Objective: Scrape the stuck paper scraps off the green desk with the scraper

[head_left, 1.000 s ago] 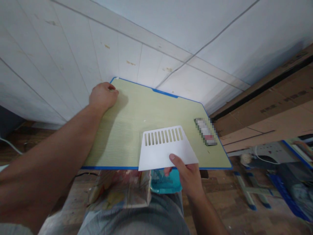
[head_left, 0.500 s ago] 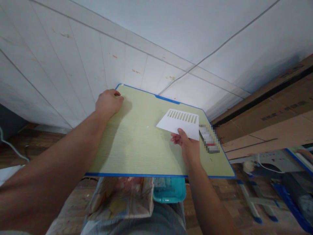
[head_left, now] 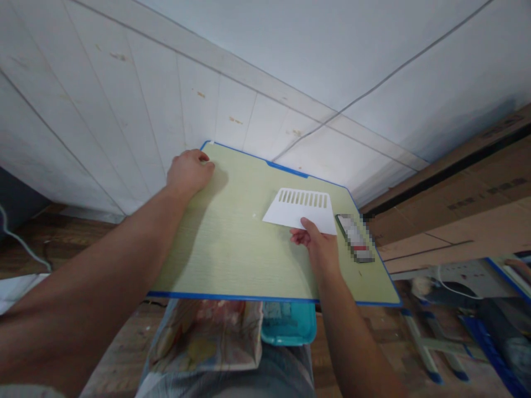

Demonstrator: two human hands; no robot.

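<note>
My right hand (head_left: pixel 313 240) grips a white plastic scraper (head_left: pixel 301 213), thumb on top and fingers beneath. A row of slots runs along the scraper's far side, and it is held over the right half of a pale yellow-green desktop (head_left: pixel 236 260) with blue edging. My left hand (head_left: pixel 191 171) rests at the desktop's far left corner, fingers curled and closed. What those fingers pinch, if anything, is hidden. Right of the scraper lies a flat phone-like object (head_left: pixel 354 237), partly blurred out.
Behind the desk rises a white panelled wall (head_left: pixel 232 105) with a grey cable (head_left: pixel 373 88). Cardboard boxes (head_left: pixel 448 215) stand at the right. Under the front edge are a printed paper bag (head_left: pixel 232 342) and a turquoise plastic bin (head_left: pixel 290 326). Desk legs (head_left: pixel 423 348) show at lower right.
The scraper has tilted and shifted slightly left in my right hand, so it looks flatter to the desktop. My left hand keeps its place at the corner; the view has shifted a little.
</note>
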